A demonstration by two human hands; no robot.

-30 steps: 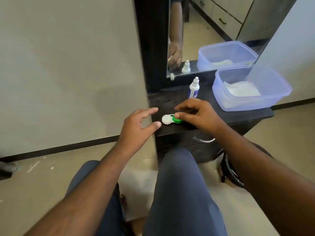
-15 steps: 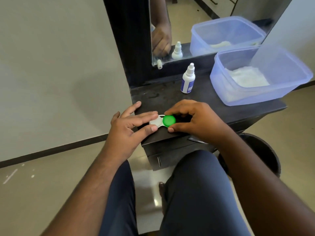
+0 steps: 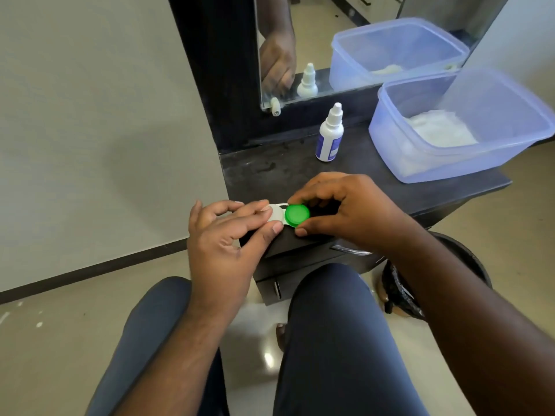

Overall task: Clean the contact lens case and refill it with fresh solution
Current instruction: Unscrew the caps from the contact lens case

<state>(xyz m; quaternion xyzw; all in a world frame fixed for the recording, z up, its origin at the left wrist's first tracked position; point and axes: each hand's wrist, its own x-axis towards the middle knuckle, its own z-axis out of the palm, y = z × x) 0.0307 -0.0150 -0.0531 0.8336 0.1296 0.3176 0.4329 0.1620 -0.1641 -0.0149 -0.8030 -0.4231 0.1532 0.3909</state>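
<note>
while bottle (image 3: 329, 136) stands behind case (image 3: 277, 216).

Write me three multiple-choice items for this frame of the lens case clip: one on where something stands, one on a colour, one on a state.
1. Where does the solution bottle stand?
A. Inside the plastic tub
B. On the dark tabletop between the mirror and the hands
C. On the floor

2. What colour is the cap that the right hand pinches on the lens case?
A. Green
B. Blue
C. Red

3. What state is the solution bottle in?
A. Lying on its side
B. Held upside down over the case
C. Upright, with no hand on it

Answers:
1 B: it stands on the tabletop left of the plastic tub, just below the mirror.
2 A: the green cap sits between thumb and fingers.
3 C: its nozzle points up, and both the left hand and the right are on the case.
</note>
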